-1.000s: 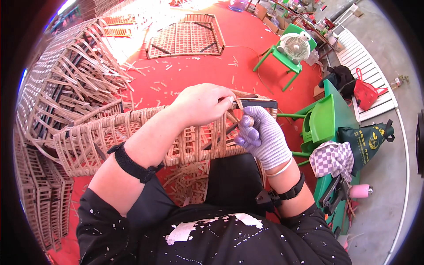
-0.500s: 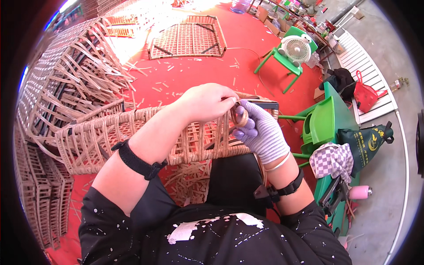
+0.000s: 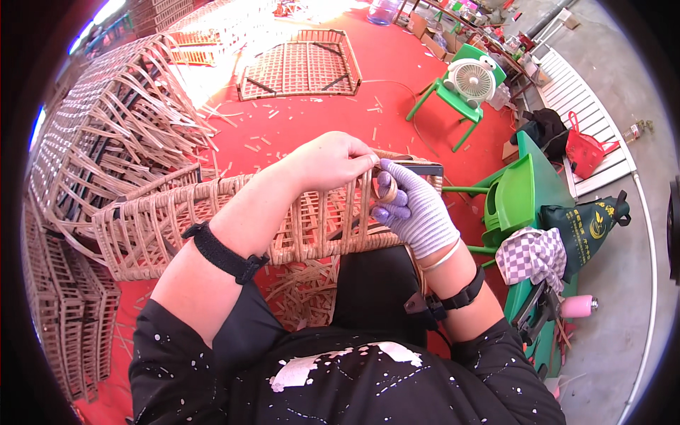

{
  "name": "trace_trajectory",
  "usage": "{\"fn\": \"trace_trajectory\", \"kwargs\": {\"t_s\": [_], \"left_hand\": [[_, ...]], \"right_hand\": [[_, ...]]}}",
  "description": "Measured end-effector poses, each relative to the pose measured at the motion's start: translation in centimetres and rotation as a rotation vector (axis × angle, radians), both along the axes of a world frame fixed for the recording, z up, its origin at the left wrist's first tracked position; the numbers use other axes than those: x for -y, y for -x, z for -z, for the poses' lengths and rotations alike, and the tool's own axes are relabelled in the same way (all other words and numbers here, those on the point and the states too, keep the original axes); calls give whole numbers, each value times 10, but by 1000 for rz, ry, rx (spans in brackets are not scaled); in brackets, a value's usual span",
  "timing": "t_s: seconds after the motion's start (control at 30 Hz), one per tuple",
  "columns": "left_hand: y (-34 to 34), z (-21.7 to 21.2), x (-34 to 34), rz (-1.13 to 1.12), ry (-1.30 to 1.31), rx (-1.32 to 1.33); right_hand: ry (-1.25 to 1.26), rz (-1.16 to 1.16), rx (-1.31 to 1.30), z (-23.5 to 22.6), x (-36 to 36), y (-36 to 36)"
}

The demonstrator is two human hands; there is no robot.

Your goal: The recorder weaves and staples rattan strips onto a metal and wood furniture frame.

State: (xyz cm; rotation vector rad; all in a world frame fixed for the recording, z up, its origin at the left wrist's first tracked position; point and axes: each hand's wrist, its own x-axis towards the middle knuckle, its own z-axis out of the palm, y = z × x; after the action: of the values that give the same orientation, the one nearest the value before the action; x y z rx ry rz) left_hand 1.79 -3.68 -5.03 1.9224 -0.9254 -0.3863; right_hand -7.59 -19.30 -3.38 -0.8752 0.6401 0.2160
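Across my lap lies a long tan woven rattan frame (image 3: 297,244) with open slats and a thickly wrapped rim. My bare left hand (image 3: 336,161) is closed in a pinch at its upper right edge. Beside it my right hand (image 3: 414,209), in a pale lilac ribbed glove, has its fingers curled round a looped rattan strip (image 3: 387,190). The fingertips of both hands nearly meet over the strip, where the left thumb and fingers appear to grip it too. A dark bar (image 3: 421,169) shows at the frame's right end, past the glove.
Stacked woven frames (image 3: 127,134) with loose strip ends rise at the left. Another woven panel (image 3: 301,67) lies on the red floor (image 3: 312,131) amid scattered offcuts. At the right stand green chairs (image 3: 510,202), a white fan (image 3: 472,79), a checked cloth (image 3: 533,256) and a dark green bag (image 3: 591,223).
Both hands stay at the same corner of the frame, with only slight finger movement. The whole view has shifted a little.
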Motion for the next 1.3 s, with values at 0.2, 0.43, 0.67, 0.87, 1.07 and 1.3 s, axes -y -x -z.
{"fn": "trace_trajectory", "kwargs": {"t_s": [0.2,0.43,0.67,0.87,1.07,1.3], "left_hand": [[0,-5,-1,8,-105,-16],[-2,4,0,-20,10,-36],[-1,-4,3,1,-79,-62],[-2,-2,-1,-27,-90,-51],[-4,6,1,2,-82,-68],[1,2,0,-16,-92,-34]], "right_hand": [[-11,-119,111,9,9,-3],[22,-142,123,13,8,-3],[-43,-202,201,22,19,-11],[65,-152,157,29,14,-9],[456,-124,299,23,15,20],[1517,-65,1007,18,39,37]]}}
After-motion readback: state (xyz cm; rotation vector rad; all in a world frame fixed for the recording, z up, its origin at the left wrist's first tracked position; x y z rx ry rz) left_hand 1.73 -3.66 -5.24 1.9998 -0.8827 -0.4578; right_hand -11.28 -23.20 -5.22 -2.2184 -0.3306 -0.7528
